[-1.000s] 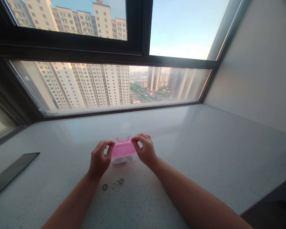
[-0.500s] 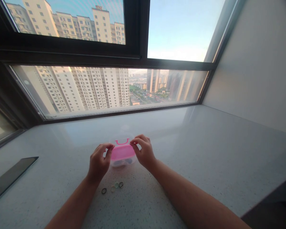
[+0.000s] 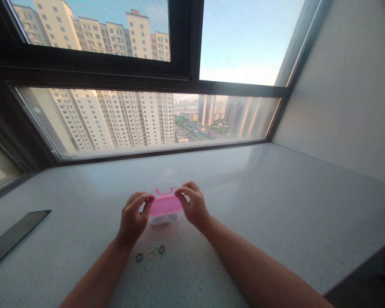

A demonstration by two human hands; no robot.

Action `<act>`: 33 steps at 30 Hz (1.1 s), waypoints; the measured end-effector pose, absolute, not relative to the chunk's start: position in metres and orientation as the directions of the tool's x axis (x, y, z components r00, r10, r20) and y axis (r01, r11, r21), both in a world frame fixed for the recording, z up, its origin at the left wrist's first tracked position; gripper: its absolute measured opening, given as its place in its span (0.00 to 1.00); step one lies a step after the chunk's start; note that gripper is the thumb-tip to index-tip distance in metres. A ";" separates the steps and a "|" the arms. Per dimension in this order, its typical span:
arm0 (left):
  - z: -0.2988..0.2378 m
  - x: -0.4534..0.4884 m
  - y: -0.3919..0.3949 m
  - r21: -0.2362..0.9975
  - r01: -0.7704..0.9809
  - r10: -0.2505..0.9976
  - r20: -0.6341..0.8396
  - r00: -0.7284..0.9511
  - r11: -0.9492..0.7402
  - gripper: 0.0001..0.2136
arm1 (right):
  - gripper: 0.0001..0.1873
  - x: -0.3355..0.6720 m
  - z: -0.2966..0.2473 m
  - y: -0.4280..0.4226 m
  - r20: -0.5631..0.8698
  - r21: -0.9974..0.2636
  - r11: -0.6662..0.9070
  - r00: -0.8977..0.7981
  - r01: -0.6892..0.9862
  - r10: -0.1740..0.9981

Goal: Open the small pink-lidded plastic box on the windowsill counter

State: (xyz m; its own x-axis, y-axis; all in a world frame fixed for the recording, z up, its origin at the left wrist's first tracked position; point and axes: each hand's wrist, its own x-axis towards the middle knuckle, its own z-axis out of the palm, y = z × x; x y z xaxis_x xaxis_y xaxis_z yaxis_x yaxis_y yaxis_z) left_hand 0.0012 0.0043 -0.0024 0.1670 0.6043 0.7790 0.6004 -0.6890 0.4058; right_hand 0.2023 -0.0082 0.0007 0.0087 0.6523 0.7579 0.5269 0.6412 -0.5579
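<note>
A small plastic box (image 3: 165,206) with a pink panel, a clear lower part and a pink handle (image 3: 164,191) stands on the pale speckled counter. My left hand (image 3: 135,212) pinches at the left end of the pink panel's far edge, thumb against forefinger. At the right end of that edge, my right hand (image 3: 192,202) pinches in the same way. Dark shapes show dimly through the clear front. Nearer to me lie several small rings: a dark ring (image 3: 139,257) on the left, then a whitish one, a pale green one and another dark ring (image 3: 162,249).
A flat dark slab with a glassy edge (image 3: 16,239) lies on the counter (image 3: 259,205) at the left. Dark-framed windows (image 3: 237,89) rise behind the counter, with tall buildings outside. A white wall (image 3: 349,94) bounds the right side.
The view has shifted very slightly. Both hands keep their pinch at the box, and the rings lie as before.
</note>
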 end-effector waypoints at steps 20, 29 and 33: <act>0.004 0.006 -0.012 0.402 0.741 0.600 0.800 0.000 -0.537 0.04 | 0.09 0.203 0.002 -0.011 0.744 -0.604 0.608 0.093 0.515 0.662; 0.003 0.007 -0.012 0.419 0.723 0.632 0.774 0.031 -0.549 0.06 | 0.09 0.202 0.002 -0.013 0.720 -0.621 0.606 0.056 0.497 0.692; 0.002 0.006 -0.011 0.426 0.722 0.648 0.760 0.042 -0.546 0.06 | 0.09 0.203 0.002 -0.012 0.725 -0.618 0.612 0.058 0.493 0.686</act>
State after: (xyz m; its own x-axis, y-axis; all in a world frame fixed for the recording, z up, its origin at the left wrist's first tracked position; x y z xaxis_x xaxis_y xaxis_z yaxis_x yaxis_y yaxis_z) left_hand 0.0060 -0.0109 0.0016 0.0423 0.6484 0.7602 0.7216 -0.5461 0.4256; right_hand 0.2031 -0.0125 0.0022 0.0584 0.6859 0.7254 0.4928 0.6121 -0.6184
